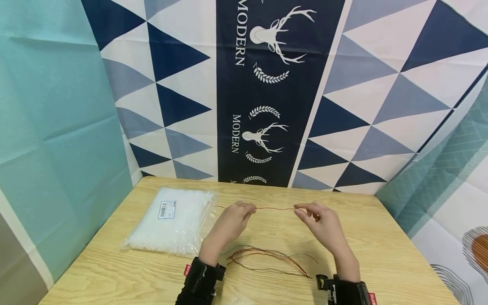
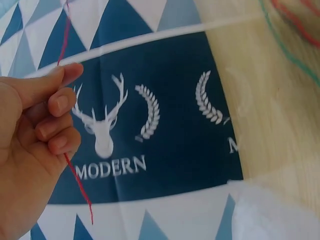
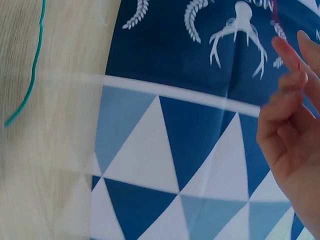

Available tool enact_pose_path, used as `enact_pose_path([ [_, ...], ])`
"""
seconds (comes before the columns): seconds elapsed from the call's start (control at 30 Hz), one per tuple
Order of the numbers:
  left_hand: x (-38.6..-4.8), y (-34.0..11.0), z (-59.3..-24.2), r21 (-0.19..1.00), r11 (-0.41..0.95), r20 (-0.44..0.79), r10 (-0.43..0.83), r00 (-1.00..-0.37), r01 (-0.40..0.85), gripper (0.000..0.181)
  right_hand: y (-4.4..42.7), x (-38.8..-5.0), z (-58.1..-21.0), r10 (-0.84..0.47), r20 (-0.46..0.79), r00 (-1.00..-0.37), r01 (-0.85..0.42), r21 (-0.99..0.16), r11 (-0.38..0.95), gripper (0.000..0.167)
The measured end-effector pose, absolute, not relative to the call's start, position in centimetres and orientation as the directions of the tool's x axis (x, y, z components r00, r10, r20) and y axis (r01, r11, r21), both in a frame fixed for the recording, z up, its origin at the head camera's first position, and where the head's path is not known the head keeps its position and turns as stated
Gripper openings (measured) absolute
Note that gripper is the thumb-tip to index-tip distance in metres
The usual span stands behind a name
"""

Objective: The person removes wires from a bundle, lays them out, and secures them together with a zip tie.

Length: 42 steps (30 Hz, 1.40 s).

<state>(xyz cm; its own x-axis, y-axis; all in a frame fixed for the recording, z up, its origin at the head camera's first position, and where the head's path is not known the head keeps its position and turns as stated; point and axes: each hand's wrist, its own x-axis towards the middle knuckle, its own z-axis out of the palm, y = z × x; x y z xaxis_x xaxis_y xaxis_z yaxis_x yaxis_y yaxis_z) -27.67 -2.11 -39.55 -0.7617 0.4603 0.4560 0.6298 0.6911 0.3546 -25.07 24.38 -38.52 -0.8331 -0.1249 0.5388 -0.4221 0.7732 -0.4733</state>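
A thin red string point(image 1: 272, 208) is stretched between the two hands above the table. My left hand point(image 1: 235, 216) pinches it, and a short tail of the red string point(image 2: 80, 182) hangs out past the curled fingers in the left wrist view. My right hand point(image 1: 322, 220) holds the other end between thumb and index finger, its other fingers loosely bent. In the right wrist view the right hand point(image 3: 295, 120) is at the right edge, with red showing along a fingertip. Below the hands, a loose bundle of red, brown and green strings point(image 1: 267, 252) lies on the table.
A clear plastic bag of white pieces point(image 1: 190, 212) with a barcode label point(image 1: 167, 209) lies on the left of the wooden table point(image 1: 366, 237), close to the left forearm. Patterned cloth point(image 1: 255, 97) hangs behind the table's back edge.
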Motion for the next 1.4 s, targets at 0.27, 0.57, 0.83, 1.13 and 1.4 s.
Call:
enact_pose_path([
  [0.27, -27.7, -0.4, -40.6, 0.273, 0.703, 0.446, 0.513, -0.734, 0.657, 0.02, 22.4, -25.1, -38.5, -0.104, 0.614, -0.783, -0.385, -0.346, 0.856, 0.015],
  [0.57, -27.8, -0.3, -41.3, 0.285, 0.698, 0.442, 0.513, -0.736, 0.657, 0.019, 23.1, -25.2, -38.5, 0.052, 0.6, -0.798, -0.238, -0.394, 0.888, 0.026],
  [0.83, -27.6, 0.9, -41.5, 0.295, 0.68, 0.356, 0.573, -0.738, 0.671, 0.022, 21.9, -25.6, -39.1, -0.341, 0.399, -0.851, -0.502, -0.432, 0.749, 0.013],
  [1.13, -27.5, 1.3, -42.1, 0.358, 0.653, 0.293, 0.6, -0.744, 0.668, 0.024, 21.5, -25.8, -39.9, -0.396, 0.249, -0.884, -0.468, -0.483, 0.741, 0.005],
  [1.4, -27.3, 0.6, -42.6, 0.368, 0.769, 0.069, 0.538, -0.84, 0.523, 0.018, 21.0, -26.4, -41.9, -0.446, 0.071, -0.892, -0.423, -0.477, 0.77, 0.006],
])
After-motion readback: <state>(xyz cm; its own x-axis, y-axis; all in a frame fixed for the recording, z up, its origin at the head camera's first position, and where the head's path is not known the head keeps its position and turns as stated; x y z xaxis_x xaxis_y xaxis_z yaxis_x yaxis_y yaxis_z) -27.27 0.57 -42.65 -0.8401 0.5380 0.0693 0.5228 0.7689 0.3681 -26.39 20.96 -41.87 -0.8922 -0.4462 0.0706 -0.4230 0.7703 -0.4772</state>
